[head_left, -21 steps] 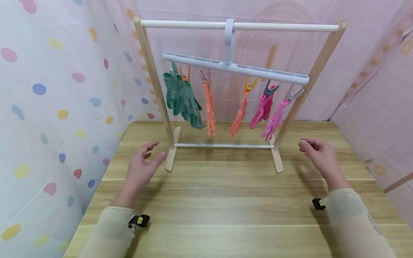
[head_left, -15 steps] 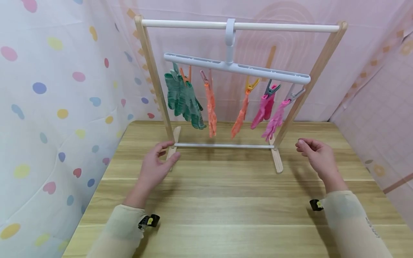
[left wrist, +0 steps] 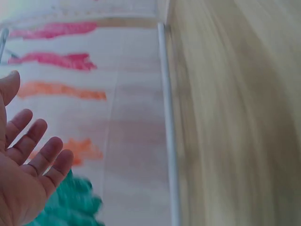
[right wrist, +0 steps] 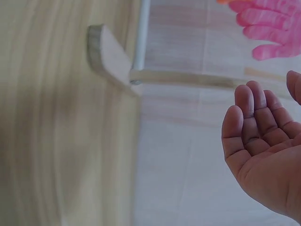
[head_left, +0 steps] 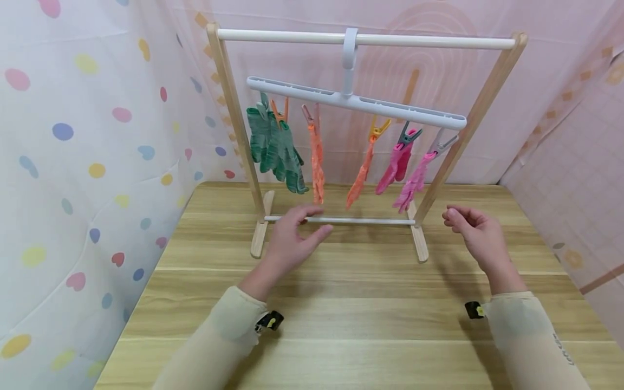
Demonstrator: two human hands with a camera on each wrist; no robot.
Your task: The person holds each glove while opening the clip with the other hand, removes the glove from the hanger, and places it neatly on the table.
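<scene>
— Gloves first: where is the left hand [head_left: 291, 238]?

— Open and empty, just below the orange glove [head_left: 317, 157] pegged left of centre. Soft, light knit; I'd take its cuff at the peg.

— Right hand [head_left: 472, 230]?

— Loosely curled, empty, near the rack's right foot [head_left: 420, 244].

A wooden drying rack [head_left: 234, 119] stood across the middle of the frame, its two slanted posts and low crossbar [head_left: 361, 220] fencing off the back of the table [head_left: 370, 325]. Under the white hanger bar [head_left: 356, 101] hung green gloves [head_left: 275, 149], two orange gloves [head_left: 317, 157] and pink gloves [head_left: 402, 162], which filled the upper part of that opening. The widest gap lay between the two orange gloves, at centre. Below the glove tips, a low slot stayed free above the crossbar. The left hand [head_left: 292, 238] hovered just before that bar; the right hand [head_left: 475, 230] was outside the right post. The lower half of the frame was bare tabletop. Curtains [head_left: 73, 162] closed in the left and right edges.
</scene>
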